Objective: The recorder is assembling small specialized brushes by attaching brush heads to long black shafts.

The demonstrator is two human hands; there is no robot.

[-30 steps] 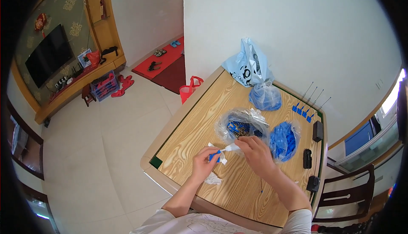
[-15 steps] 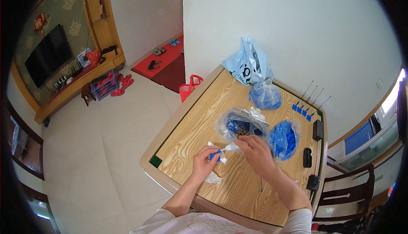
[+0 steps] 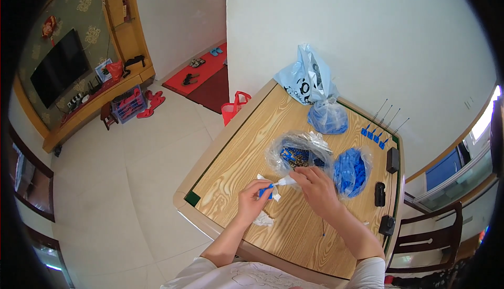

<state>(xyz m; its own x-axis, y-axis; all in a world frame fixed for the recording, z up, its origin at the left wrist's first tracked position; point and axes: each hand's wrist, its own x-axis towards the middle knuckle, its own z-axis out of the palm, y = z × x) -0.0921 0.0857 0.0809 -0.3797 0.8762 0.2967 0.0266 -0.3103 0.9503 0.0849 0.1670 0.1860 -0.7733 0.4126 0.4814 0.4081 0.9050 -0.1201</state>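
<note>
Wooden table (image 3: 236, 155), our left hand (image 3: 251, 200) pinching a blue piece (image 3: 266, 194), our right hand (image 3: 317, 192) a white tube (image 3: 286, 181), black-lettered bag (image 3: 294, 81)

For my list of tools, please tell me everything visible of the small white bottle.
The small white bottle looks like plastic, with a narrow tip. The right hand holds it nearly sideways above the table, covering its rear end. The tip points left, toward the blue piece in the left hand; whether they touch is unclear.
</note>
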